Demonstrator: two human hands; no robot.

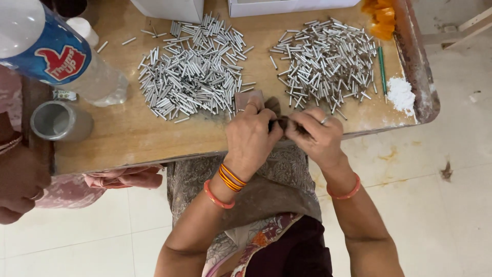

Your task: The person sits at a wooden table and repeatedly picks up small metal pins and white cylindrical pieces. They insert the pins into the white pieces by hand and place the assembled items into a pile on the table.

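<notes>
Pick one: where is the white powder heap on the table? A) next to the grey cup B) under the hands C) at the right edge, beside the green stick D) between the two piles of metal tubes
C: the white powder heap lies near the table's right edge, just right of the green stick.

Orange bangles on both wrists; rings on both hands; grey-brown patterned garment w/ floral trim.

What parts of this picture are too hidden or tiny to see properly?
- Head view: the small dark thing pinched between the left hand and right hand; the fingers hide it.
- The plastic bottle: its top is cut off by the picture's edge.
- The white boxes: cut off at the top edge.
</notes>
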